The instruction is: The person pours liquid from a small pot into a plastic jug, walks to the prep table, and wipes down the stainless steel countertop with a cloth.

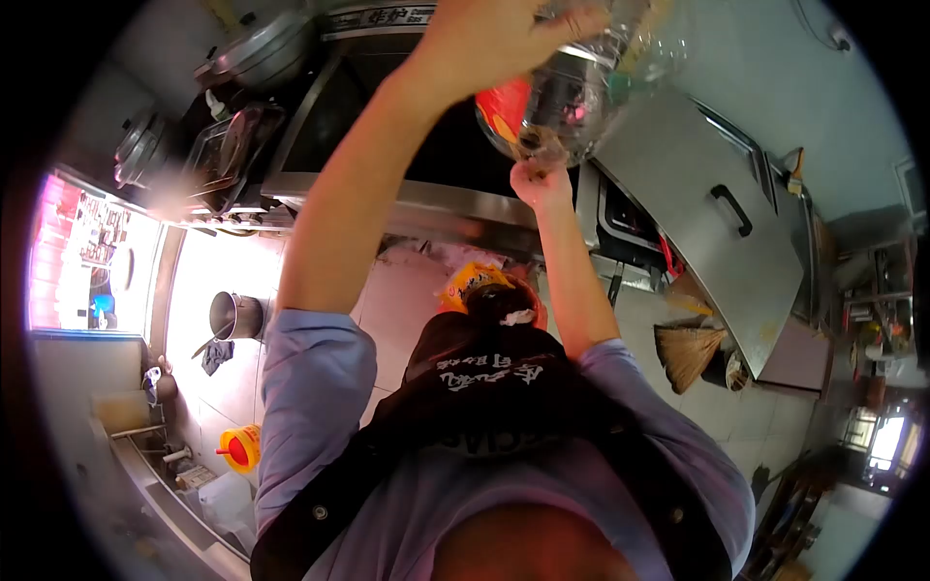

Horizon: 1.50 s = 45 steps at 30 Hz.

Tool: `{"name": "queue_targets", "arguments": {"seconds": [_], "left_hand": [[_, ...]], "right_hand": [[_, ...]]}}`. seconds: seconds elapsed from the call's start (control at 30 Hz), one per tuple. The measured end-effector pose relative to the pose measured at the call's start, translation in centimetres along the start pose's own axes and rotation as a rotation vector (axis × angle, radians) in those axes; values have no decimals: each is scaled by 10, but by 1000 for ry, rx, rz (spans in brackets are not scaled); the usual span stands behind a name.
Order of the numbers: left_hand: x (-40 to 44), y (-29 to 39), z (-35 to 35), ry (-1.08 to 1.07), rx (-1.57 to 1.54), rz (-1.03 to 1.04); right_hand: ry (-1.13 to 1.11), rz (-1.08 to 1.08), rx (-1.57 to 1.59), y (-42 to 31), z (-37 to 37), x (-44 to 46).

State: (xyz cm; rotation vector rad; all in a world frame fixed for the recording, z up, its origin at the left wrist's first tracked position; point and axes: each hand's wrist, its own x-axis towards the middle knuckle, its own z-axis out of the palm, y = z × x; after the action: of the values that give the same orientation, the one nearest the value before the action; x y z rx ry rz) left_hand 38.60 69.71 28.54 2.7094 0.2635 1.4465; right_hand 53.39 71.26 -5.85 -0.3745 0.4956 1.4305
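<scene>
Over the dark opening of the metal fryer counter hangs a large clear plastic jug (572, 107) with a red and yellow label. It is tilted, and its far end blurs into the top edge of the view. My left hand (499, 44) reaches across its upper part, with fingers spread over the plastic and partly cut off by the frame. At the jug's near end my right hand (541, 179) is closed against it from below; most of its fingers are hidden behind the hand and the plastic.
Lidded metal pots (262, 53) stand at upper left. A slanted steel panel with a black handle (733, 210) leans at right, near a straw broom (688, 353). On the tiled floor are a metal bucket (235, 317) and a yellow tub (239, 448).
</scene>
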Motion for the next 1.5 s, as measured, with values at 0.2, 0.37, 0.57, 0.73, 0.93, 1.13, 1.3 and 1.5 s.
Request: {"name": "queue_targets", "arguments": {"seconds": [0.2,0.37,0.57,0.73,0.93,1.13,1.3,1.5], "left_hand": [[-39,-17,36,97,155,-77],[-58,-15,34,106,185,-134],[-72,-18,28,111,193,-195],[-78,-22,20,72,176,-221],[-94,-16,18,50,205,-218],[-100,-11,-5,52,203,-310],[-104,-12,-8,45,217,-375],[-111,-12,-7,53,227,-350]], "right_hand": [[-28,-6,-123,3,-32,-5],[88,65,-145,8,-40,-19],[146,52,-194,7,-76,20],[301,-52,-139,31,-44,-18],[385,-110,-133,34,-47,3],[326,-164,-151,39,-29,-9],[430,-94,-110,53,-34,7],[465,-114,-188,50,-14,-29]]}}
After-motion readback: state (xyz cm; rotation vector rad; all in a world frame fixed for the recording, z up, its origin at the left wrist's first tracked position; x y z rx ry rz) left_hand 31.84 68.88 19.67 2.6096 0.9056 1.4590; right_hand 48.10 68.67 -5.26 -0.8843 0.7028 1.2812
